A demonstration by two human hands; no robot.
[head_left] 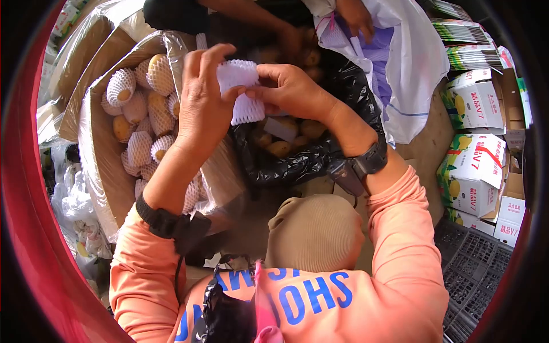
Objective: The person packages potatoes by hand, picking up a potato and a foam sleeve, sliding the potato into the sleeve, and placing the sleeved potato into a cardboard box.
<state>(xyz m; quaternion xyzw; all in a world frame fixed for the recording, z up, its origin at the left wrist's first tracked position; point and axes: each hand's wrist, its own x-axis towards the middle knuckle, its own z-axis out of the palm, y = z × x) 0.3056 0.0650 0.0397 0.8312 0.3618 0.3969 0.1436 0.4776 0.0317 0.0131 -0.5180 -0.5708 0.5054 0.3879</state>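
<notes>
A white foam net sleeve point(240, 75) is stretched between my two hands above a crate lined with black plastic. My left hand point(207, 86) grips its left side, with the fingers raised and the thumb against the net. On the other side, my right hand point(291, 91) pinches the net's edge between thumb and fingers. Yellow-brown oval fruits point(280, 150) lie below in the black plastic liner point(286, 171). Left of my left hand, a plastic-lined carton point(100, 166) holds several yellow mango-like fruits point(138, 150) in white foam nets.
Another person's hand point(289, 43) reaches into the black-lined crate, and a second hand point(357, 20) is at a white woven bag point(420, 86) with purple sleeves point(380, 63). Printed fruit cartons point(472, 171) line the right, above black plastic crates point(472, 257).
</notes>
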